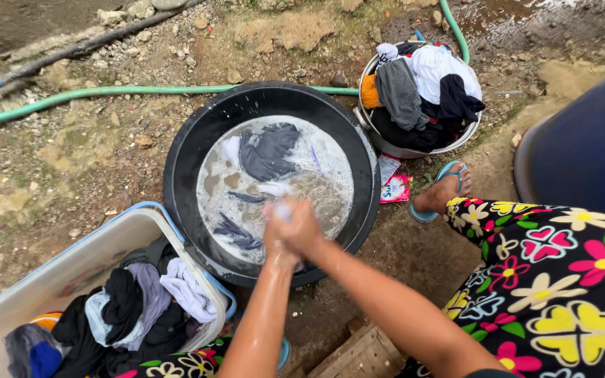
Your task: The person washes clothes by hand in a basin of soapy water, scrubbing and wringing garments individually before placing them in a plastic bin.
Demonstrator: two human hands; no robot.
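Outdoor dirt and gravel ground, green hose (141,90) across it. Black basin (190,150) of grey soapy water with dark clothes afloat. Left hand (279,234) and right hand (301,227) pressed together above the water, both closed around a small pale cloth (283,210). White tub (71,269) of laundry lower left; metal bowl (386,148) of clothes upper right.

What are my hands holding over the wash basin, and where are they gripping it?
Both hands clasp a small pale wet cloth bunched between them; the gripped part cannot be told.
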